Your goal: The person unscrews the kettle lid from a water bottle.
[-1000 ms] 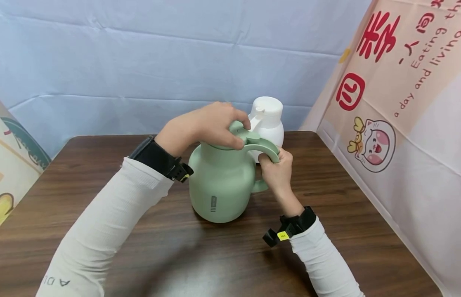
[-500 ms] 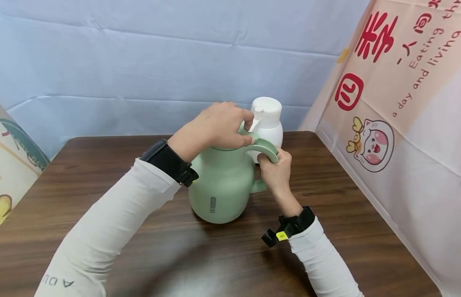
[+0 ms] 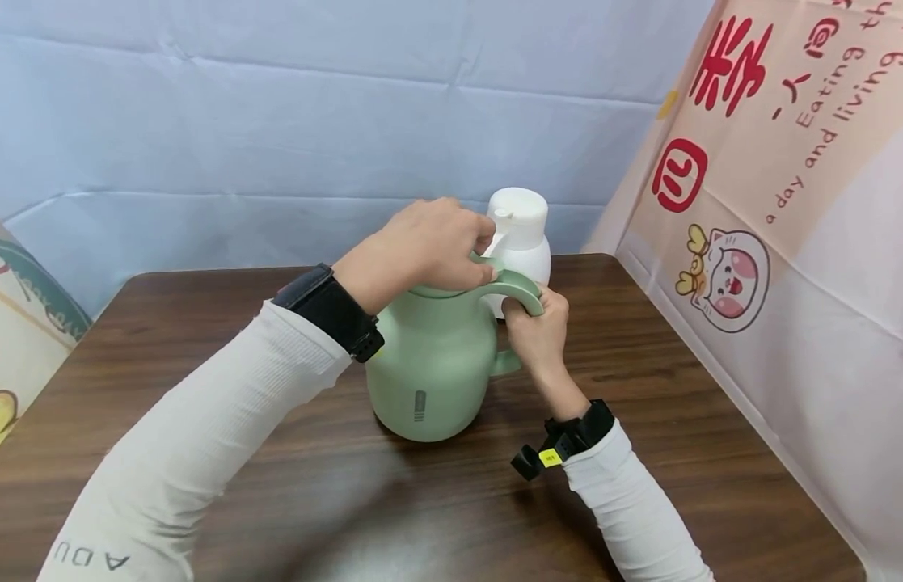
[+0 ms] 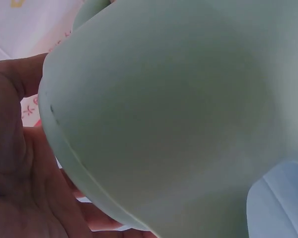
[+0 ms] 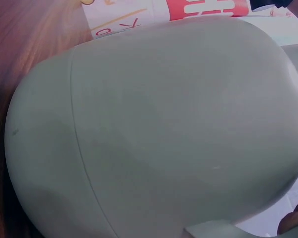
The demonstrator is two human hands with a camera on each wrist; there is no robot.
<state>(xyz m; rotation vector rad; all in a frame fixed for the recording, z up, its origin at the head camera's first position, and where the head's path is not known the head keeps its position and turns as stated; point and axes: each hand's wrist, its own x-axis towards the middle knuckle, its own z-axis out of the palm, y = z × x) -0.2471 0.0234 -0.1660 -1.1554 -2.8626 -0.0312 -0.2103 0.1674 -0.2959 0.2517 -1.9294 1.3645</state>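
A green thermos jug (image 3: 432, 372) stands upright on the table, and its body fills most of both wrist views. My left hand (image 3: 429, 246) reaches over the top and grips the lid from above. In the left wrist view, thumb and fingers of the left hand (image 4: 27, 168) curl around the lid's edge. Most of the lid lies hidden under that hand. My right hand (image 3: 541, 331) holds the jug's curved handle (image 3: 520, 288) on the right side. Only a bit of the right hand's fingers (image 5: 295, 218) shows in the right wrist view.
Behind the jug, to the right, a smaller white jug (image 3: 520, 230) stands partly covered by it. The dark wooden table (image 3: 335, 477) backs onto a pale blue cloth (image 3: 276, 121). A printed cloth (image 3: 757, 267) hangs along the right edge.
My left hand has turned and shifted a little to the right on the lid, covering more of it. The right hand keeps its hold on the handle, and the jug stays in place.
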